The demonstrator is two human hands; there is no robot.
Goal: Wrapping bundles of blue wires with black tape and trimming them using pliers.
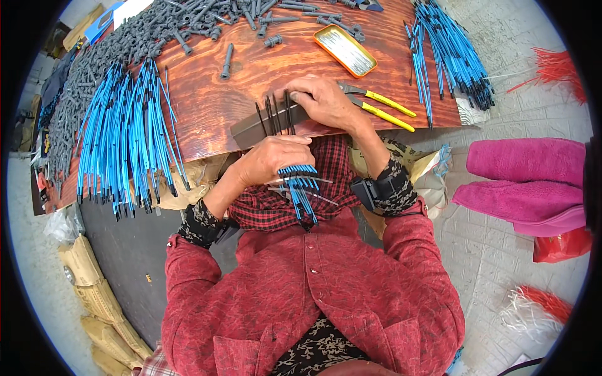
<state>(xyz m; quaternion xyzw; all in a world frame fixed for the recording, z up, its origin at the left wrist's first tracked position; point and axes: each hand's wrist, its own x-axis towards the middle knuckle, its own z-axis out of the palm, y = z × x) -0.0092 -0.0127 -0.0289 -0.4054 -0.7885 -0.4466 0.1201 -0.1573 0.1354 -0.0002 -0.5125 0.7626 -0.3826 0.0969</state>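
My left hand (279,160) is closed around a bundle of thin blue rods (300,191). Their blue lengths hang below the fist, and several black ends (271,113) stand up above it, fanned apart. Behind those ends lies a dark brown flat strip (249,133) at the table's edge. My right hand (323,103) reaches over this strip, its thumb and fingers curled together at the tip of the rightmost black end. The fingertips are partly hidden. Pliers with yellow handles (390,114) rest just right of my right hand. Thin pale strands (320,199) trail by the bundle.
Blue rods (125,144) are heaped at the table's left edge, with another pile (451,50) far right. Grey plastic bolt-like parts (150,34) cover the back left. A yellow-rimmed tin (345,50) holds thin pale pieces. Pink towelling (527,182) hangs at right.
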